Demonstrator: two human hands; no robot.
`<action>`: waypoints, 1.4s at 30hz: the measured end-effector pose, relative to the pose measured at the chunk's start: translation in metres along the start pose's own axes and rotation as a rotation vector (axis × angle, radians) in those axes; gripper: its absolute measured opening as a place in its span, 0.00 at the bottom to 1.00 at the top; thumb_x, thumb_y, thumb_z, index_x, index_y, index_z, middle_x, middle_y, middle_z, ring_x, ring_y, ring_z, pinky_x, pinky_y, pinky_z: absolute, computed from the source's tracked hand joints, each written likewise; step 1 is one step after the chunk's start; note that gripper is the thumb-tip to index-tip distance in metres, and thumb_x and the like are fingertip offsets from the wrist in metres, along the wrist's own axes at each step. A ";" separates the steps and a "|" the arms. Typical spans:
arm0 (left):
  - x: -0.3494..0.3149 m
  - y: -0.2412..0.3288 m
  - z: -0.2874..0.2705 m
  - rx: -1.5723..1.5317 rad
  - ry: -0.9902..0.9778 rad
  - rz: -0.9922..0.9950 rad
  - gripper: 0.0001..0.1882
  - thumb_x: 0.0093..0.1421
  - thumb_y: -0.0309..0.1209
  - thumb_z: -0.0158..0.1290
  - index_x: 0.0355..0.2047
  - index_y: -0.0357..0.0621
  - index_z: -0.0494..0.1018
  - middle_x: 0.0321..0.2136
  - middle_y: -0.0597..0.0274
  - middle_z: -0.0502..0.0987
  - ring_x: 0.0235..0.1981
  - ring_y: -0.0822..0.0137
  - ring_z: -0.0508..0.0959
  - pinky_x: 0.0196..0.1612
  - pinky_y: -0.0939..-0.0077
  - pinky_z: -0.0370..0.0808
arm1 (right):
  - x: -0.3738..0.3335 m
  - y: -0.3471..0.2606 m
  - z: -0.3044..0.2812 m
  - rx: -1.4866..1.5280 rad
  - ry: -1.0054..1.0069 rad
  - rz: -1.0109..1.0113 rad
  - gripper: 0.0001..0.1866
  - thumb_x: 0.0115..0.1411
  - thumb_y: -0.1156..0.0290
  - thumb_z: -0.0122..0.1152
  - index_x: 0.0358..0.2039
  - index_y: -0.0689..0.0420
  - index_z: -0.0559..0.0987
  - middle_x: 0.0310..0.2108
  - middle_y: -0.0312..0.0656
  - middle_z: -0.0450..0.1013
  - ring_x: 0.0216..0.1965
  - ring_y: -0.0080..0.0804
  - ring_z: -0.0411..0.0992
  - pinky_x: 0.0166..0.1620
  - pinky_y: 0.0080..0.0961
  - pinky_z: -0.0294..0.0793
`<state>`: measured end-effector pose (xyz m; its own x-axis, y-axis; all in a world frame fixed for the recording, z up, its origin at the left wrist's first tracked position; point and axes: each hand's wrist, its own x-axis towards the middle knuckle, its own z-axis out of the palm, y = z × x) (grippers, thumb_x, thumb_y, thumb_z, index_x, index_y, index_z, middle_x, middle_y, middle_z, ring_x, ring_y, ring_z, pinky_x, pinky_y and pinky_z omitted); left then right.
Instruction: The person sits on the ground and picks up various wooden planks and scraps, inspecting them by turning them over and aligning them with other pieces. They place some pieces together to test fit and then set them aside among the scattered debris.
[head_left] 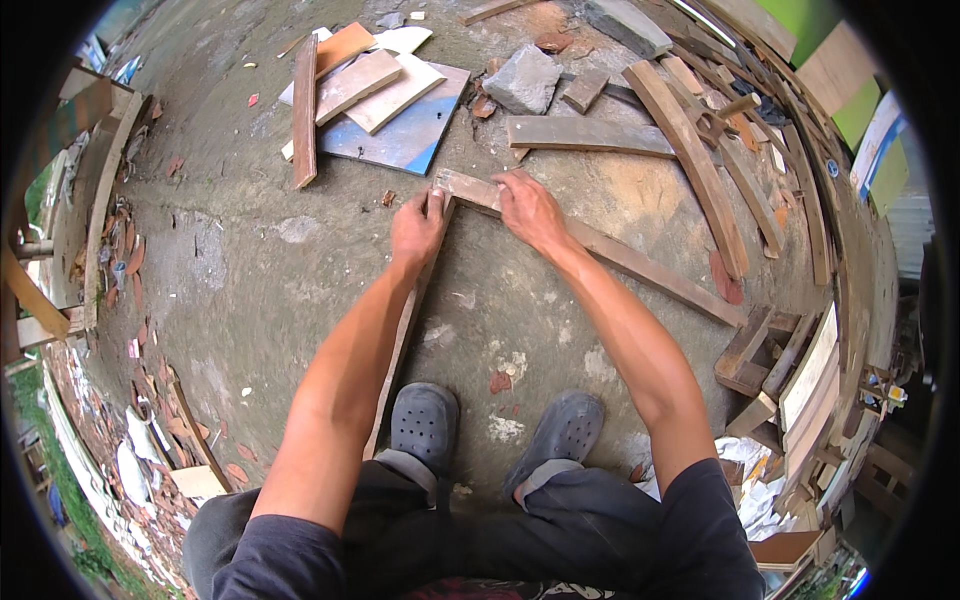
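Note:
Two long wooden strips meet at a corner above my feet. One wooden strip (655, 268) slants away to the lower right, and its top end lies over the top of the other wooden strip (407, 325), which runs down toward my left shoe. My left hand (418, 226) is closed at the corner, thumb pressed by the joint of the two strips. A short way along the slanting strip, my right hand (531, 210) grips it with curled fingers. My palms hide parts of both strips. Whether anything fastens the corner cannot be seen.
Boards and a blue-white panel (428, 128) lie piled ahead, beside a grey stone block (524, 80). Long timber pieces (690, 165) are heaped at the right, above a small wooden frame (745, 350). Grey clogs (424, 425) are on my feet. Dry leaves and scraps line the left.

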<state>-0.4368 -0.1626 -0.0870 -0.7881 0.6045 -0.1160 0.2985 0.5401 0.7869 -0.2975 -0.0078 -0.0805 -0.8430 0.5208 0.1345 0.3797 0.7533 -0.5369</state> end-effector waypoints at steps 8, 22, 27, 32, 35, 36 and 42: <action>-0.002 0.008 -0.002 0.039 -0.021 -0.020 0.24 0.67 0.47 0.46 0.53 0.42 0.75 0.43 0.39 0.78 0.47 0.43 0.78 0.50 0.60 0.73 | 0.009 -0.025 -0.002 -0.019 -0.164 0.085 0.27 0.53 0.63 0.68 0.51 0.58 0.72 0.46 0.51 0.73 0.49 0.52 0.73 0.51 0.46 0.72; 0.016 0.013 -0.015 0.303 -0.161 0.365 0.23 0.70 0.38 0.39 0.63 0.48 0.61 0.64 0.51 0.63 0.61 0.46 0.66 0.61 0.56 0.66 | 0.002 -0.027 0.000 -0.043 -0.078 0.060 0.25 0.53 0.64 0.67 0.51 0.55 0.74 0.46 0.47 0.73 0.49 0.45 0.73 0.53 0.41 0.68; 0.028 0.018 -0.006 0.331 -0.124 0.383 0.16 0.69 0.36 0.40 0.54 0.48 0.68 0.62 0.56 0.66 0.59 0.51 0.68 0.60 0.56 0.66 | 0.000 -0.028 0.001 -0.040 -0.032 0.055 0.25 0.53 0.63 0.68 0.51 0.54 0.74 0.46 0.46 0.74 0.48 0.44 0.73 0.53 0.40 0.68; 0.033 0.021 -0.001 0.261 -0.127 0.273 0.14 0.69 0.38 0.40 0.47 0.46 0.71 0.50 0.55 0.75 0.53 0.52 0.72 0.55 0.56 0.68 | 0.000 -0.031 0.001 -0.003 -0.017 0.086 0.23 0.56 0.60 0.64 0.51 0.55 0.76 0.47 0.47 0.75 0.47 0.44 0.74 0.54 0.40 0.68; 0.032 0.021 0.002 0.253 -0.085 0.323 0.15 0.69 0.38 0.40 0.46 0.46 0.72 0.46 0.54 0.76 0.50 0.52 0.73 0.54 0.56 0.67 | 0.002 -0.027 0.008 0.108 0.053 0.201 0.21 0.61 0.61 0.58 0.52 0.56 0.77 0.45 0.50 0.77 0.47 0.47 0.75 0.57 0.40 0.66; 0.033 0.019 0.002 0.235 -0.073 0.345 0.15 0.69 0.38 0.40 0.46 0.46 0.73 0.46 0.54 0.76 0.50 0.52 0.73 0.54 0.56 0.67 | 0.004 -0.025 0.008 0.136 0.030 0.228 0.20 0.62 0.62 0.56 0.52 0.56 0.77 0.44 0.50 0.78 0.45 0.45 0.76 0.56 0.39 0.67; 0.033 0.023 -0.001 0.344 -0.063 0.344 0.17 0.71 0.39 0.37 0.46 0.44 0.73 0.45 0.52 0.77 0.49 0.49 0.74 0.53 0.55 0.68 | 0.006 -0.044 -0.007 0.616 0.262 0.433 0.14 0.66 0.71 0.48 0.49 0.58 0.76 0.37 0.46 0.81 0.34 0.33 0.80 0.41 0.31 0.76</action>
<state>-0.4566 -0.1311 -0.0722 -0.5818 0.8102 0.0711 0.7049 0.4587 0.5410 -0.3167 -0.0344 -0.0504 -0.5227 0.8515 -0.0413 0.3097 0.1445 -0.9398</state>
